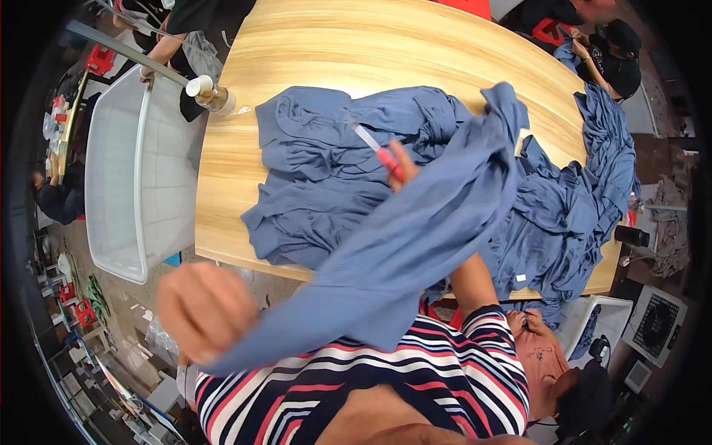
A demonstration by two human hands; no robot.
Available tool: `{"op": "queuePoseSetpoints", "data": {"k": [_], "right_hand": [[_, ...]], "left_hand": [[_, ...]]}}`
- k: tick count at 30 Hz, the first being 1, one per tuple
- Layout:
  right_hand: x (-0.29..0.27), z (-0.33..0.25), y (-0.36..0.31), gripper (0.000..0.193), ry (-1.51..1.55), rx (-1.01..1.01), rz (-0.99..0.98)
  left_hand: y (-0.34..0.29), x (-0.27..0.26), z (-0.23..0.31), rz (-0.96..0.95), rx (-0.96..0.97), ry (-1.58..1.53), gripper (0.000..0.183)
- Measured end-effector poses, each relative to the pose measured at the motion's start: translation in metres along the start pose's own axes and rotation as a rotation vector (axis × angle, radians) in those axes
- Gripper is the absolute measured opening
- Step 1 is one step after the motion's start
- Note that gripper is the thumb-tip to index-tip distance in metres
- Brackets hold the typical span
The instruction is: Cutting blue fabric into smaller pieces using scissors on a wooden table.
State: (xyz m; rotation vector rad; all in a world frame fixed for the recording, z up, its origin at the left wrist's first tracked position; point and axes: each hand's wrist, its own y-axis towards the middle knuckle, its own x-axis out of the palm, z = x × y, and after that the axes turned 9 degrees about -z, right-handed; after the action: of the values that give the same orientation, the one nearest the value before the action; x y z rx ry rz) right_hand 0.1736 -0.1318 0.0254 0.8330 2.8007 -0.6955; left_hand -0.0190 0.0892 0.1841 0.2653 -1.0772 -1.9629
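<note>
A blue shirt (400,245) is stretched slantwise in front of my chest. My left hand (204,311), smeared by motion, is closed on its lower left end. My right hand (403,167) is partly hidden behind the cloth, and its fingers are closed on a slim red-handled tool (387,158) with a narrow pale tip pointing up and left. The tool's exact kind cannot be made out. Beneath it, several more blue shirts (311,148) lie layered on the wooden table, collars and cuffs toward the left.
A heap of blue garments (552,222) covers the table's right side. A capped jar (210,95) stands at the left edge of the wooden table (297,44). Left of it is a large white tub (115,178). People sit or stand near the right side and far left corner.
</note>
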Motion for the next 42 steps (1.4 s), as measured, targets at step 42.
{"op": "queuePoseSetpoints", "data": {"k": [42], "right_hand": [[-0.023,0.011,-0.057,0.045,-0.677,-0.067,-0.181]], "left_hand": [[-0.182,-0.110,-0.180,1.149,-0.829,-0.183,0.012]]}}
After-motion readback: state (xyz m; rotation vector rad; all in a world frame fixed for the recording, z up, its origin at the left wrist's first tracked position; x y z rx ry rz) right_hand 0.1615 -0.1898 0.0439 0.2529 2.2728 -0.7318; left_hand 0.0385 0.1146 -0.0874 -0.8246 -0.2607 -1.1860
